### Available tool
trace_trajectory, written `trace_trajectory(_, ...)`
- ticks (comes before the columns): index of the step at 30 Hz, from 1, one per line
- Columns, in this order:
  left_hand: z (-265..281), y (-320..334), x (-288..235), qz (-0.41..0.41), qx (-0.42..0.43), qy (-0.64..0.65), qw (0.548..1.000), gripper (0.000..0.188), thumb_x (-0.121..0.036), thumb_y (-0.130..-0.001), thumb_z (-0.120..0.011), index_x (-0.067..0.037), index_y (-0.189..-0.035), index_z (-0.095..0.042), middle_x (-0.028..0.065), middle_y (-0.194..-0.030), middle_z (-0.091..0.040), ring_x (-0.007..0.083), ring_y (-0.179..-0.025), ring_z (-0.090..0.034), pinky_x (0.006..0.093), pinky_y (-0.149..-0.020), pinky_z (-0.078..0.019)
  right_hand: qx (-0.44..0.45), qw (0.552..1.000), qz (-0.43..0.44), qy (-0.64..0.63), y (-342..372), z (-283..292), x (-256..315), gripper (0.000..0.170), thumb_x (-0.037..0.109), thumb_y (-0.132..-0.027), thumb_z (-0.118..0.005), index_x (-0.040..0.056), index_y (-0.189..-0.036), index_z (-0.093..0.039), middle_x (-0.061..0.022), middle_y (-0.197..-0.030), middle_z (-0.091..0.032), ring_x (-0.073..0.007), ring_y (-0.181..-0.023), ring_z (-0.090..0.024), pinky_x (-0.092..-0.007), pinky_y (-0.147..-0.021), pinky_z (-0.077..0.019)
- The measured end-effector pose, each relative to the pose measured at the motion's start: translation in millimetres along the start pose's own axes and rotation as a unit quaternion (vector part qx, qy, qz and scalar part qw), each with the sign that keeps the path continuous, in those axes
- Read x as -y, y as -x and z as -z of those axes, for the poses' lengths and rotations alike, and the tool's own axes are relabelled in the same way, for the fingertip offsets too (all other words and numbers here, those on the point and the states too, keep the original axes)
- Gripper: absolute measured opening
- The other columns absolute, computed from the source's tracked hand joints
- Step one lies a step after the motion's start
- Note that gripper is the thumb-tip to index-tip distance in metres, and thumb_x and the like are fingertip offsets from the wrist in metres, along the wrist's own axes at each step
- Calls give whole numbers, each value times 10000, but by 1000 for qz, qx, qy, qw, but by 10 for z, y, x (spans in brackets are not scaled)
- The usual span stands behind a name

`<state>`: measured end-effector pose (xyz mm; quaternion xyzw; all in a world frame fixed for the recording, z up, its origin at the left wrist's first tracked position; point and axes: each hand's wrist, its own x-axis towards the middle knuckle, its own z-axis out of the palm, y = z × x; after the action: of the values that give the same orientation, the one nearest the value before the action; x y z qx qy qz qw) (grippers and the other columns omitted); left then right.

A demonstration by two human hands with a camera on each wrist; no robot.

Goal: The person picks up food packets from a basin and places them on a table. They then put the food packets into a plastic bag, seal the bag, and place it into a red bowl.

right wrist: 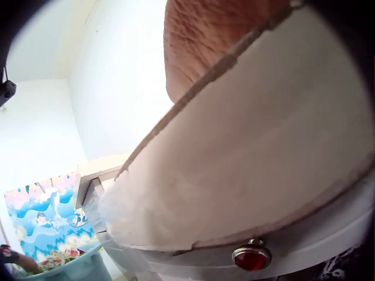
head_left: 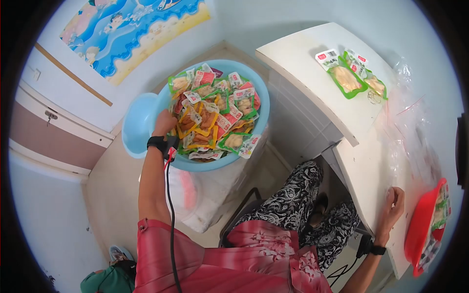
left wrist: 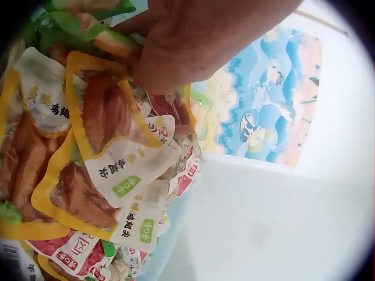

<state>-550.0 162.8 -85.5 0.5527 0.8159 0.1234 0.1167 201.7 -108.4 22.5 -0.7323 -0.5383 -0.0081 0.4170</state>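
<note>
My left hand (head_left: 165,123) reaches over the left rim of a light blue basin (head_left: 264,105) heaped with sealed food packets. In the left wrist view this hand (left wrist: 193,44) touches the pile beside a yellow-edged packet (left wrist: 105,117) and a green-edged one (left wrist: 67,23); its fingertips are hidden, so a grip cannot be made out. The right hand (head_left: 392,210) rests on the white desk (head_left: 364,161) near its front edge, fingers loosely curled around nothing. Only part of that hand (right wrist: 217,47) shows in the right wrist view, above the desk edge.
Two green-edged packets (head_left: 347,80) lie on the desk's far part. Clear plastic bags (head_left: 413,132) are along its right side, near a red basket (head_left: 414,234) holding packets. A second blue basin (head_left: 137,127) stands left of the full one. A cable (head_left: 171,219) runs along the left arm.
</note>
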Motion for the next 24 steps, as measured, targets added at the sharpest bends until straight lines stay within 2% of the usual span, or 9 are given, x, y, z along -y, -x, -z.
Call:
trace_trajectory(2,26,79,76,-40,-44,-4,998,336,-163,-816,-711,36,-1080,-651,309,-1070,-697,471,-1025,-675,510,-874,-541,-1,1000,-4,1,9,5,27,81,45,-1019,-591,-30,-1013,-619,-27,-860,-568,-106,-752,-469,-258,-722,-431)
trace_trajectory(5,99,112,156,-3,-89,3,996,295,-145,-809,-703,26,-1045,-660,284,-1024,-711,457,-1014,-680,515,-870,-539,3,1000,-8,-2,2,7,41,79,41,-1020,-588,-33,-1015,-616,-35,-867,-571,-108,-763,-482,-260,-732,-440)
trace_trajectory(8,244,257,288,-58,-158,61,984,288,-92,-805,-684,35,-1062,-665,273,-1025,-715,443,-998,-692,490,-865,-545,4,1000,-7,0,4,20,35,77,35,-1021,-585,-35,-1019,-615,-43,-878,-580,-111,-775,-495,-262,-745,-449)
trace_trajectory(11,462,504,163,-39,-162,174,971,308,-28,-790,-675,38,-1091,-665,215,-996,-730,356,-945,-723,433,-845,-555,8,1000,-15,-6,19,29,12,74,30,-1020,-584,-36,-1026,-615,-48,-889,-589,-117,-777,-501,-265,-750,-453)
trace_trajectory(14,584,582,171,-21,-107,306,946,388,45,-809,-634,36,-1197,-648,127,-1072,-731,245,-964,-713,375,-847,-555,9,1000,-10,-15,18,28,18,70,27,-1017,-586,-35,-1031,-615,-49,-895,-598,-124,-778,-504,-270,-747,-456)
trace_trajectory(17,761,783,-71,-53,-84,418,903,420,81,-844,-635,27,-1260,-622,103,-1141,-714,221,-1002,-706,363,-885,-563,5,1000,-2,-19,24,45,16,61,22,-1013,-591,-31,-1031,-616,-51,-901,-601,-132,-783,-509,-277,-743,-461)
trace_trajectory(20,926,895,-448,-75,-71,495,863,401,78,-858,-651,33,-1255,-617,98,-1130,-716,201,-985,-702,341,-875,-566,-2,1000,9,-28,19,41,-51,47,12,-1004,-599,-24,-1029,-616,-60,-907,-603,-142,-793,-523,-285,-739,-467)
trace_trajectory(23,1054,926,-1001,-139,-28,579,803,404,68,-881,-667,37,-1280,-607,106,-1167,-708,200,-1008,-700,337,-898,-570,-8,999,34,-41,19,32,-100,40,1,-995,-605,-17,-1029,-616,-80,-910,-607,-159,-803,-550,-293,-737,-474)
trace_trajectory(24,1120,964,-1262,-156,-6,582,798,405,61,-885,-671,37,-1284,-606,107,-1177,-705,199,-1014,-699,338,-901,-571,-11,998,41,-41,24,44,-92,41,-2,-992,-607,-15,-1030,-616,-88,-910,-609,-165,-805,-560,-296,-736,-476)
